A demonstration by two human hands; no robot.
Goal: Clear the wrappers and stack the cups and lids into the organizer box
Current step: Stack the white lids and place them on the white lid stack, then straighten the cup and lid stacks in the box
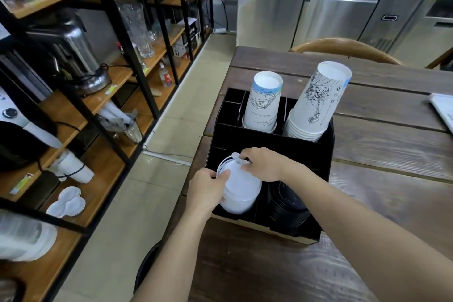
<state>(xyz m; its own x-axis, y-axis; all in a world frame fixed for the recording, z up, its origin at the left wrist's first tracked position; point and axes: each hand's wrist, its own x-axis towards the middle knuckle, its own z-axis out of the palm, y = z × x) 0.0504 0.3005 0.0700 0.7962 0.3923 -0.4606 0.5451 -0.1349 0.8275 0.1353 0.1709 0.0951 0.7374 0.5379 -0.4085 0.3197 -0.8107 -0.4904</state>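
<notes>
A black organizer box [326, 152] sits on the wooden table [392, 154]. Its back compartments hold upside-down paper cups: a blue-printed stack [263, 103] on the left and a taller stack with a black drawing [318, 103] on the right. In the front left compartment stands a stack of white lids [241, 191]. My left hand [208, 189] grips that stack's left side. My right hand [264, 164] pinches its top edge from above. A stack of black lids [286, 203] fills the front right compartment.
Black-framed wooden shelves [103, 95] with glasses, a metal kettle, cups and white lids run along the left. Steel fridge units [331, 14] line the back. A wooden chair back [348, 49] stands behind the table. A white flat object [443, 108] lies at the right edge.
</notes>
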